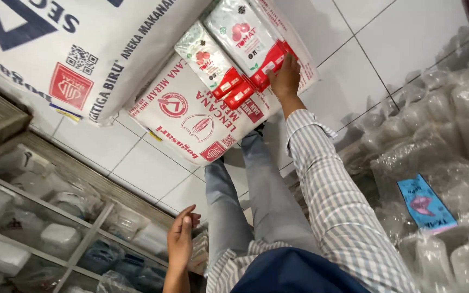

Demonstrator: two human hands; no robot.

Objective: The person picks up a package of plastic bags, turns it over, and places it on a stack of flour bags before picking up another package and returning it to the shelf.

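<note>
My right hand (285,76) reaches down and rests its fingers on the red end of a silvery sauce pouch (243,33) with a tomato picture. A second, similar pouch (206,58) lies beside it. Both pouches lie on a white flour sack with red print (191,116) on the tiled floor. My left hand (181,240) hangs by my left leg with loosely curled fingers and holds nothing. It is next to the edge of a glass display case (55,228). My striped sleeve and grey trousers fill the middle.
A large white sack with blue print (55,49) lies at the upper left. The glass case holds white tubs and bagged goods. Piles of clear plastic bags (441,141) with a blue label (424,203) stand at the right. White tile floor (403,32) shows between them.
</note>
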